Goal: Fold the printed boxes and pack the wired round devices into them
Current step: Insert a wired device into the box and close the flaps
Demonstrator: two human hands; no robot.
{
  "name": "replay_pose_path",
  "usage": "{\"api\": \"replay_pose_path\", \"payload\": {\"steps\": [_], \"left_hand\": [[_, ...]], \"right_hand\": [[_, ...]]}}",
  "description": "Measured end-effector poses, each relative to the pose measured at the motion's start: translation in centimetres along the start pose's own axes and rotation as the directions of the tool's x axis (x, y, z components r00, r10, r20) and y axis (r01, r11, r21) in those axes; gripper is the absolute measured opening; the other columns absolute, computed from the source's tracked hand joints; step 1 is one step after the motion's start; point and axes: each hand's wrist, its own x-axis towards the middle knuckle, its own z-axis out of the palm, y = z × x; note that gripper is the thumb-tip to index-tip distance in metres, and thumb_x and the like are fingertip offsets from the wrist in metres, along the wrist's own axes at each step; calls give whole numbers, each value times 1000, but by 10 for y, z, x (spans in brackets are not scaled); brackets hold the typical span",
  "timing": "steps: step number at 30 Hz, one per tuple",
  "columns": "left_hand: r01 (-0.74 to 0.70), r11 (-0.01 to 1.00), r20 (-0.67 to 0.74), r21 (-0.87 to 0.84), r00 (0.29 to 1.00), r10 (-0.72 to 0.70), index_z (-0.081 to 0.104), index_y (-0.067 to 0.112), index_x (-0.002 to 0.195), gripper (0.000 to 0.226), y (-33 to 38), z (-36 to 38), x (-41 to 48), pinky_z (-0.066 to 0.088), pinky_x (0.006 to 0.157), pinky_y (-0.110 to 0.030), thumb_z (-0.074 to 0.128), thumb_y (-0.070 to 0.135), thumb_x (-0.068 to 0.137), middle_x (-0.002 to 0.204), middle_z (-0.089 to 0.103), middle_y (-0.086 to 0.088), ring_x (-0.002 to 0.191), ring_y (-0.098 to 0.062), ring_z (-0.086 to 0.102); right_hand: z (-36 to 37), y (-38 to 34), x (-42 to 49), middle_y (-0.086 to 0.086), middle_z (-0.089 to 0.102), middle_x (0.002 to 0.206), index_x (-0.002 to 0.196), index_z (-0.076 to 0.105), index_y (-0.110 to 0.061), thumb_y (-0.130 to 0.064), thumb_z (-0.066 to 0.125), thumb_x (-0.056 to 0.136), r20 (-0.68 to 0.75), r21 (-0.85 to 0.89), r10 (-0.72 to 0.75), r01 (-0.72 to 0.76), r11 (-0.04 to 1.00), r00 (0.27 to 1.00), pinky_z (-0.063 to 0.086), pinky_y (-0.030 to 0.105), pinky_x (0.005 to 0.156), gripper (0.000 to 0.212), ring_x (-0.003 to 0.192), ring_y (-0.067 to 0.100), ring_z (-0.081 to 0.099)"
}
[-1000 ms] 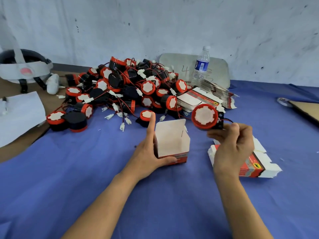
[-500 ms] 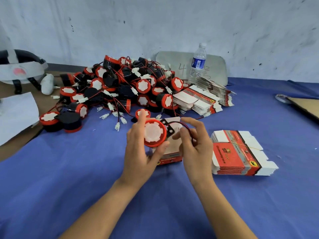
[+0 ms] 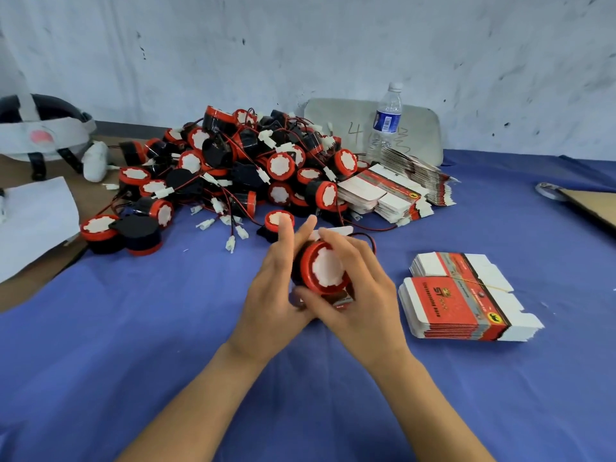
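The right hand (image 3: 360,295) curls over the red round device (image 3: 325,271), pressing it into the printed box (image 3: 343,303) between both palms. The left hand (image 3: 276,281) braces alongside, fingers straight. Best to push squarely, then tuck in the red wire (image 3: 365,235) looping beyond the right knuckles before closing the flaps.

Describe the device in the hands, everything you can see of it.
The device is a round, plastic-looking drum: black body, red rim, white scalloped face tilted up toward the camera. A red wire loops behind it. The right hand grips it above and below; straight fingers of the left hand rest on its side. It is over the box, which is mostly hidden beneath.
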Motion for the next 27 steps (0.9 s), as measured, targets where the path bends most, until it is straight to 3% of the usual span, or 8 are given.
{"api": "replay_pose_path", "payload": {"steps": [2, 5, 7, 11, 15, 18, 21, 27], "left_hand": [[-18, 1000, 9, -2, 1000, 18, -15, 41, 149, 106, 0, 3, 1, 40, 108, -34, 67, 50, 82, 157, 21, 7, 143, -16, 30], [188, 982, 59, -5, 981, -187, -20, 52, 143, 119, -7, 9, 1, 24, 118, -46, 70, 66, 67, 161, -2, 12, 149, -14, 8], [340, 938, 185, -64, 928, -324, -17, 60, 140, 122, -15, 11, -1, 34, 112, -48, 76, 67, 61, 161, 4, 14, 147, -10, 15], [429, 900, 324, -72, 864, -386, -13, 64, 139, 114, -27, 15, -6, 42, 96, -10, 75, 56, 67, 146, 40, 15, 122, 7, 47], [402, 912, 302, -85, 882, -360, -8, 68, 137, 116, -32, 19, -10, 34, 83, 5, 82, 32, 73, 129, 45, 26, 105, 18, 47], [337, 940, 296, -59, 905, -305, -5, 68, 137, 117, -34, 19, -11, 28, 80, 8, 82, 23, 74, 121, 38, 31, 102, 9, 43], [325, 944, 307, -51, 905, -295, 0, 68, 137, 112, -34, 18, -11, 30, 82, 6, 81, 22, 76, 125, 36, 29, 106, 21, 41], [296, 955, 312, -20, 910, -275, 33, 56, 131, 79, -31, 17, -10, 45, 85, -11, 79, 23, 76, 123, 41, 15, 109, 10, 47]], "right_hand": [[-4, 1, 2, -24, 57, 117, 126, 48, -37, -35, 79, 70, -85, 124, 161, -150, 981, 983, 43, 7, 88, 64, 108, -7, 56], [-7, 7, 4, -24, 65, 102, 109, 49, -48, -34, 82, 69, -124, 199, 311, -283, 938, 942, 45, 6, 78, 54, 97, -5, 62], [-8, 9, 4, -25, 63, 96, 104, 49, -48, -29, 85, 70, -98, 118, 316, -305, 945, 944, 42, 3, 75, 53, 92, -7, 61], [-1, 14, 1, -14, 61, 98, 105, 61, -33, -30, 84, 70, -45, -59, 253, -255, 965, 966, 41, 5, 77, 42, 90, 1, 56], [5, 15, -1, -6, 63, 102, 108, 65, -20, -34, 78, 76, -28, -125, 330, -330, 936, 944, 42, 7, 75, 37, 88, 7, 59], [7, 14, -1, -3, 66, 104, 107, 68, -16, -37, 70, 81, -1, -148, 355, -352, 924, 935, 50, 18, 78, 34, 88, 12, 64], [5, 13, 0, -5, 68, 100, 102, 72, -19, -43, 59, 84, 77, -203, 390, -369, 907, 918, 53, 36, 76, 33, 84, 16, 64], [0, 14, 2, -20, 67, 108, 86, 74, -30, -54, 43, 87, 205, -369, 430, -338, 866, 879, 52, 34, 74, 39, 91, 6, 62]]}}
